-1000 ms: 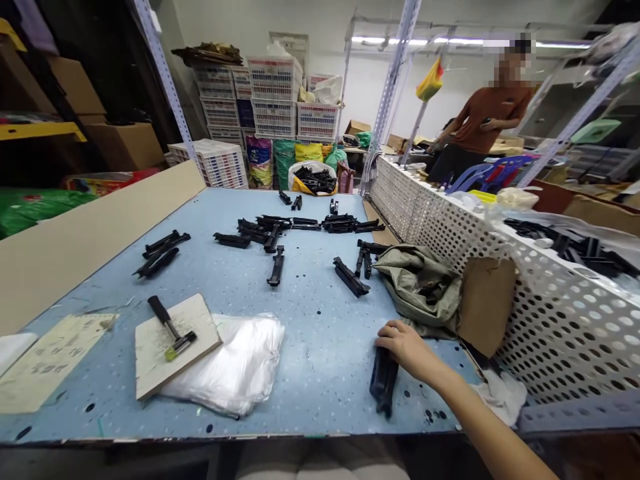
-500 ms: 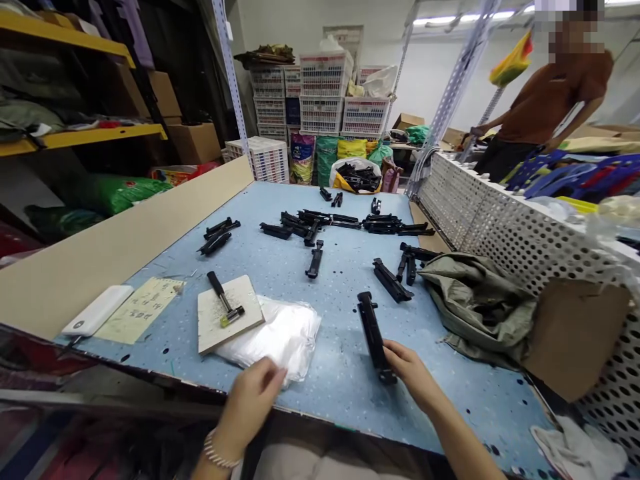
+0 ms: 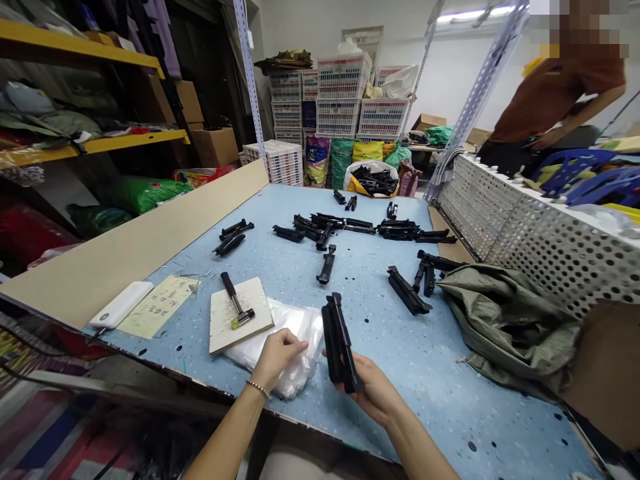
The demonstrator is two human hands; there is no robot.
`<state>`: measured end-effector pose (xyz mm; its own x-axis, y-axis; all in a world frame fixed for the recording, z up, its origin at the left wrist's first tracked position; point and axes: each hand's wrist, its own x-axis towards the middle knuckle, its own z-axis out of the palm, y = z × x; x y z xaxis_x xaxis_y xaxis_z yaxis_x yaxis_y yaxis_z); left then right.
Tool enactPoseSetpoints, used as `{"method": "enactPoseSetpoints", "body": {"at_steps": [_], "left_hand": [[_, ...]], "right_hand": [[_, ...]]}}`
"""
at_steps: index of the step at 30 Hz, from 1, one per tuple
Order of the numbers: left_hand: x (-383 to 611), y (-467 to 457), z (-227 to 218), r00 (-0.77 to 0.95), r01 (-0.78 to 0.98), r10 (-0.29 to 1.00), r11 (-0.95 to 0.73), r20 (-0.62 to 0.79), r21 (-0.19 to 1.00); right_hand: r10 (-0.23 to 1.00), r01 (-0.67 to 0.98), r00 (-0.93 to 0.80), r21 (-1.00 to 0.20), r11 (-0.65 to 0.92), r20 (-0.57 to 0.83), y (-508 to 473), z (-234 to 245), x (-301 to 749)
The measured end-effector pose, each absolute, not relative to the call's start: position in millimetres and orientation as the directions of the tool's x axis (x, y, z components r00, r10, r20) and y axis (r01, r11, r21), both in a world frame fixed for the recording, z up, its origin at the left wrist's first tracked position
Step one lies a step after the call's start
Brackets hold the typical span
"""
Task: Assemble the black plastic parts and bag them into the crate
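Observation:
My right hand [image 3: 373,387] grips a long black plastic part [image 3: 343,343] near its lower end and holds it tilted up above the table's front. The part has a channel along its length and stepped ends. To the left, my left hand [image 3: 280,357] has thumb and fingertips pressed together over a stack of clear plastic bags [image 3: 305,327]; whether anything is pinched there is too small to tell. Partly on the bags lies a pale board [image 3: 220,327], with a small hammer [image 3: 234,300] resting on it. Another black part [image 3: 327,265] lies beyond my right hand.
More black parts [image 3: 400,230] lie in groups across the blue table [image 3: 280,267]. A power bank [image 3: 123,303] and a handwritten note [image 3: 160,307] are at left. Green-grey cloth [image 3: 505,327] sits at right beside a perforated panel [image 3: 540,233]. A person [image 3: 555,107] stands beyond it.
My right hand has brought the black part leftward and turned it, so its channel shows. My left hand has moved up and right over the bags. The view has shifted slightly.

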<state>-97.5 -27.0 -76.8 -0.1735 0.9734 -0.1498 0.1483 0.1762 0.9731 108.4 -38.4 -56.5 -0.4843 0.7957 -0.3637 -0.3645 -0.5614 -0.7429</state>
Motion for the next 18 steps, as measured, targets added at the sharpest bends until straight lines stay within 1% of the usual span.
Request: {"method": "enactPoseSetpoints", "body": {"at_steps": [3, 5, 11, 13, 16, 18], "left_hand": [[-97, -28, -75, -0.161, 0.031, 0.968, 0.199, -0.192, 0.979], [-98, -28, -75, -0.169, -0.028, 0.964, 0.204, -0.205, 0.979], [-100, -28, -76, -0.246, -0.131, 0.943, 0.195, -0.222, 0.972], [-97, -28, -76, -0.210, -0.169, 0.947, 0.211, -0.244, 0.963], [-94, -28, -75, -0.116, -0.235, 0.955, 0.241, -0.273, 0.942], [-95, -29, -75, -0.130, -0.269, 0.954, 0.229, -0.271, 0.936]], "right_hand": [[0.764, -0.377, -0.536, -0.707, -0.598, -0.360, -27, -53, 82], [0.764, -0.379, -0.531, -0.704, -0.601, -0.366, -20, -53, 72], [0.774, -0.415, -0.500, -0.677, -0.608, -0.389, -16, -53, 82], [0.773, -0.420, -0.511, -0.675, -0.607, -0.377, -16, -52, 82], [0.764, -0.385, -0.517, -0.692, -0.611, -0.387, -14, -57, 72], [0.772, -0.367, -0.485, -0.705, -0.607, -0.412, -10, -64, 66]]}}
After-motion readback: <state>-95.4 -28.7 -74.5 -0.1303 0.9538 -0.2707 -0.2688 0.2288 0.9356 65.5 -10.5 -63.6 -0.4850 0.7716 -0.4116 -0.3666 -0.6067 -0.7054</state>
